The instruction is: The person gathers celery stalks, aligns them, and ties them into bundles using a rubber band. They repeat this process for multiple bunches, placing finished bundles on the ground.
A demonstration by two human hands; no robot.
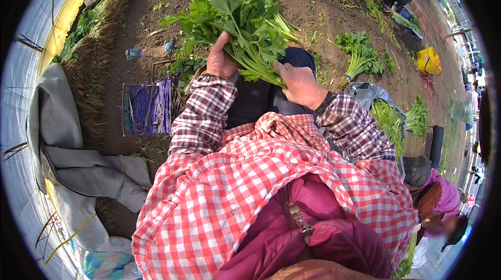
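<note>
A leafy bunch of celery (238, 14) is held above my knees, its green leaves fanning away from me. My left hand (221, 58) grips its stalks, with the thumb lying over them. At the lower end of the stalks, my right hand (303, 84) is closed around the stems near their base; the leaves and stalks hide some of its fingers. More celery stalks (285, 27) lie on the soil just beyond the held bunch. A celery bunch bound with a blue-purple tie (358, 57) rests on the ground right of my right hand.
A row of rooted celery (98, 41) lies along the left, near grey cloth (60, 112). Purple strips (150, 106) lie left of my knees. To the right are a plastic bag of celery (385, 117) and a yellow container (428, 61). Other people work at the right.
</note>
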